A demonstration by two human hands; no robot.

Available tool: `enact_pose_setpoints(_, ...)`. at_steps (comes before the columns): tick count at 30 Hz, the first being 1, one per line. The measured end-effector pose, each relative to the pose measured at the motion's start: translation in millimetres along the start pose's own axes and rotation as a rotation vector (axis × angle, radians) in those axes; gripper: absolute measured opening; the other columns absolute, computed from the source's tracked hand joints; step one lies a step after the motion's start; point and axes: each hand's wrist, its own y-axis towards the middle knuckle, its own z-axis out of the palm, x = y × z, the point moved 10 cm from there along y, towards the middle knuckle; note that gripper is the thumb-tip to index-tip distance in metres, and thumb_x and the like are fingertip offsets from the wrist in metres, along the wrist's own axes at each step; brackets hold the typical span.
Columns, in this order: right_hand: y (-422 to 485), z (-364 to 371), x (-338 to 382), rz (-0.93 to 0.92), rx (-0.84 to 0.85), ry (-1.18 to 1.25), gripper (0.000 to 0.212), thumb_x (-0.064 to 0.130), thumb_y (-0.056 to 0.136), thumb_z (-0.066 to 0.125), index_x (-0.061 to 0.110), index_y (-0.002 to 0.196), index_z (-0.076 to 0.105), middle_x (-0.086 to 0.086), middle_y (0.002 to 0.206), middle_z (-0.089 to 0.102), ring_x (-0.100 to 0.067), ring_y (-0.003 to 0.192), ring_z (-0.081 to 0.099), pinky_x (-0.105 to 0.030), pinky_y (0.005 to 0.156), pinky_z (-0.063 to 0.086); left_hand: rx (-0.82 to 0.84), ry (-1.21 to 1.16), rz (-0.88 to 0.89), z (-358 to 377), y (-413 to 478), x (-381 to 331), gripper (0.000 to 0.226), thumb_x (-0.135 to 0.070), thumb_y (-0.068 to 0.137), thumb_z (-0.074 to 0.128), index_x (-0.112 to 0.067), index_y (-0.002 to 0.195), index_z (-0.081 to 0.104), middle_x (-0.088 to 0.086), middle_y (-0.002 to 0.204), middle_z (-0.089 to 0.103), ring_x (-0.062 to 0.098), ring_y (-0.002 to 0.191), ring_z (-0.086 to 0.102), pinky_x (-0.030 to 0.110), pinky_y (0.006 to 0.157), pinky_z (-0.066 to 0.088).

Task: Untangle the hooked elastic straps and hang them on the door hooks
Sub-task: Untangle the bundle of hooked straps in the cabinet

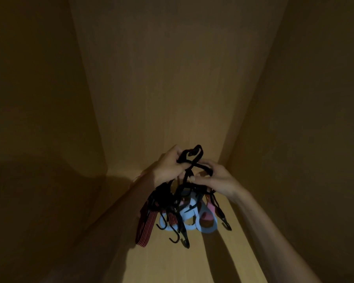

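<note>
Two hands, head view, dim light, inside a wooden compartment. Both forearms reach in from the lower edge. The right forearm is cut off at the lower right corner, and the left is mostly hidden behind the bundle.

Left hand: raised, back of the hand towards the camera, fingers curled round a black strap that loops up just above them.

Right hand: level with the left and just beside it, thumb and fingers pinching the same black strap where it twists between the two hands.

Bundle of straps: hangs directly below the fingers of both hands, knotted together.
- One red-and-black striped strap hangs lowest, below and left of the left fingers.
- Pale rings, two or three, are below the fingers at centre. The overlap stops a firm count, and I cannot tell what they are.
- One pink piece is below the right fingers, partly covered.
- Four dark hooks show at the bottom of the bundle: three under the left fingers and one off under the right wrist. Others may be buried in the tangle.

The number of black straps cannot be told, as they merge in shadow. The shelf floor lies beneath, with arm shadows across it. Whether the lowest hooks touch it is unclear.
</note>
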Motion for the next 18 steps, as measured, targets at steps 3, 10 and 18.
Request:
enact_pose_setpoints(3, 0.9, 8.6, -5.3, -0.002, 0.017, -0.121, 0.045, 0.026, 0.070, 0.082, 0.024, 0.110, 0.063, 0.005, 0.086, 0.064, -0.004, 0.075, 0.060, -0.014, 0.065, 0.047, 0.001, -0.017, 0.012, 1.6, 1.2, -5.9, 0.014, -0.025, 0.084, 0.063, -0.022, 0.086, 0.049, 0.001, 0.089, 0.062, 0.015, 0.061, 0.062, 0.040, 0.074, 0.055)
enact_pose_setpoints(10, -3.8, -12.9, -2.1, 0.027, -0.143, -0.099, 0.012, 0.012, 0.085, 0.058, 0.003, 0.079, 0.065, 0.000, 0.061, 0.061, -0.007, 0.054, 0.054, -0.017, 0.051, 0.040, 0.194, 0.082, -0.009, 7.3, -6.3, -4.3, 0.041, -0.018, 0.077, 0.070, -0.022, 0.114, 0.053, 0.001, 0.091, 0.060, 0.018, 0.076, 0.059, 0.029, 0.069, 0.046)
enact_pose_setpoints(18, -10.5, -6.3, 34.5, -0.115, -0.034, 0.078, 0.014, 0.001, 0.091, 0.046, -0.002, 0.088, 0.060, -0.004, 0.053, 0.046, -0.016, 0.042, 0.043, -0.024, 0.048, 0.044, 0.141, 0.092, 0.020, 3.0, -6.6, -13.7, 0.065, -0.024, 0.068, 0.076, -0.034, 0.121, 0.039, -0.007, 0.119, 0.052, 0.014, 0.107, 0.055, 0.033, 0.093, 0.047)
